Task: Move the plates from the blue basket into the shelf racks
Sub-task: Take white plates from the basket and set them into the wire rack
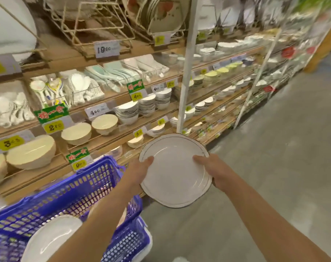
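Stage: mid-transfer; a plate is out of the basket and not yet racked.
Plate in hand: one white plate (pixel 175 171) with a thin dark rim line, held face-up over the floor (pixel 274 167), just off the lower shelf edge and well below the racks.
Left hand (pixel 140 171): grips the plate's left rim, thumb on top.
Right hand (pixel 213 171): grips the right rim the same way, thumb on top.
Blue basket (pixel 81 188): low at the person's left, beside the shelves; not emptied.
Left in basket: one white basket plate (pixel 51 237) plainly seen; a pale edge behind the left forearm may be a second, but the arm hides too much to say.
Wire racks, top shelf: two clear in view. The empty rack (pixel 96 25) holds nothing; the filled rack (pixel 161 17) to its right carries several upright plates, too blurred to count.
Done: I judge the filled rack already stocked; how much came from this basket cannot be told.
To do: lift this plate up to a rack slot, then clear the basket.
Hands counted: two, both on the one plate.
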The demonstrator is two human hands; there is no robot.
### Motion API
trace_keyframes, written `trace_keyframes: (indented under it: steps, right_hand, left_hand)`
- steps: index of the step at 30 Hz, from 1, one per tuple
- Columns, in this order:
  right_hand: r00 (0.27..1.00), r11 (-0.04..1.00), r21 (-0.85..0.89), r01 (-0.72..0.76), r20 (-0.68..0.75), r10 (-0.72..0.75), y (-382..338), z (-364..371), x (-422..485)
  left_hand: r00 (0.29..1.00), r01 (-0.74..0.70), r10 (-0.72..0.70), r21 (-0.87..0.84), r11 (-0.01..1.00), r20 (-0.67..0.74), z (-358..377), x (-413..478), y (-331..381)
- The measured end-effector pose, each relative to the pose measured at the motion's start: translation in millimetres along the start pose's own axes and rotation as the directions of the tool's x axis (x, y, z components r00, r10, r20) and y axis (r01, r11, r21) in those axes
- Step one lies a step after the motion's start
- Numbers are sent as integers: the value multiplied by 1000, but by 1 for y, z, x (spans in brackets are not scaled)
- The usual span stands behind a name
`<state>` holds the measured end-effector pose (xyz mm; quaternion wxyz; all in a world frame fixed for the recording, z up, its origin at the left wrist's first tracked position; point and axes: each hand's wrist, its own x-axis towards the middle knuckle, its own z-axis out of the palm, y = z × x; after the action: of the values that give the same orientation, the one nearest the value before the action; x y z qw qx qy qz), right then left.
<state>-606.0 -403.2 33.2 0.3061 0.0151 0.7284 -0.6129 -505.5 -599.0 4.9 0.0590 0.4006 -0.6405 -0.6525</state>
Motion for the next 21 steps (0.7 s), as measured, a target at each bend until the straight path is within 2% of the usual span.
trace_keyframes:
  steps: [6,11,17,21]
  right_hand:
    - [997,998,48,32,-67,-29,-17,-56,19]
    - [997,997,71,38,-65,-34,-42,-62,51]
    - [991,991,23,133,-15,-132,-100,-35,110]
    - [973,972,-76,222,83,-216,-145,5,152]
  left_hand:
    - [996,-65,59,99,993,65,53,14,34]
    - [992,-84,79,49,995,101,62,43,61]
    - [980,-197,198,-40,980,23,47,95,99]
    - [972,-227,217,-105,968,-93,16,124,127]
